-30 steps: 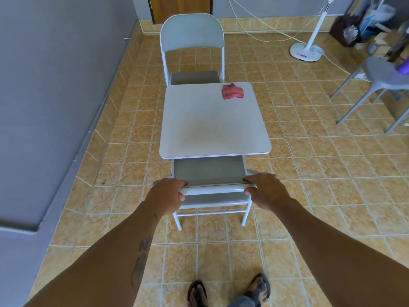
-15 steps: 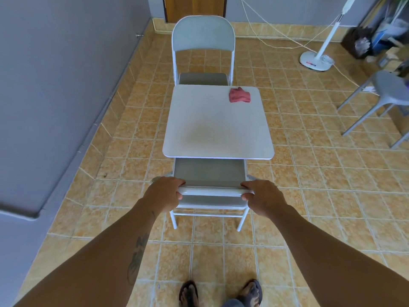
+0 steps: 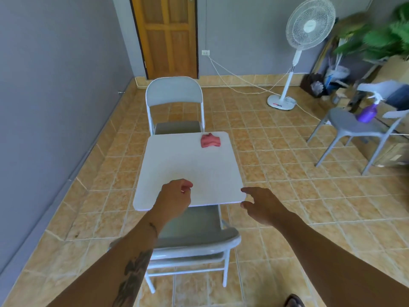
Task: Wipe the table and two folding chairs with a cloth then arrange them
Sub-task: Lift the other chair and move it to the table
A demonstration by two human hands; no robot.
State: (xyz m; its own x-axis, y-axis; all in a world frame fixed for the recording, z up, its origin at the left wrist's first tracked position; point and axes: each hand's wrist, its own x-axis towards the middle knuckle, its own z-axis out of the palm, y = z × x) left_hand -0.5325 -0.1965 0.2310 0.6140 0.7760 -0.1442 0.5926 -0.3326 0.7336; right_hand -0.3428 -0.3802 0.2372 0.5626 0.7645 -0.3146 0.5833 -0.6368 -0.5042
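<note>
A small white square table (image 3: 188, 167) stands on the tiled floor. A crumpled pink cloth (image 3: 210, 140) lies near its far right corner. One grey folding chair (image 3: 174, 96) faces me at the far side, its seat tucked under the table. The near folding chair (image 3: 199, 242) sits below my arms, its seat partly under the table's front edge. My left hand (image 3: 174, 198) hovers over the table's near edge with fingers loosely curled, holding nothing. My right hand (image 3: 261, 204) floats off the near right corner, fingers spread, empty.
A grey wall (image 3: 55, 107) runs along the left. A wooden door (image 3: 168, 34) is at the back. A standing fan (image 3: 296, 52) with its cord, a grey plastic chair (image 3: 354, 127) carrying a purple spray bottle (image 3: 368, 110), and clutter with a plant fill the right.
Both hands have let go of the near chair's backrest and risen over the table's front edge. The camera view has tilted up, showing the door and fan.
</note>
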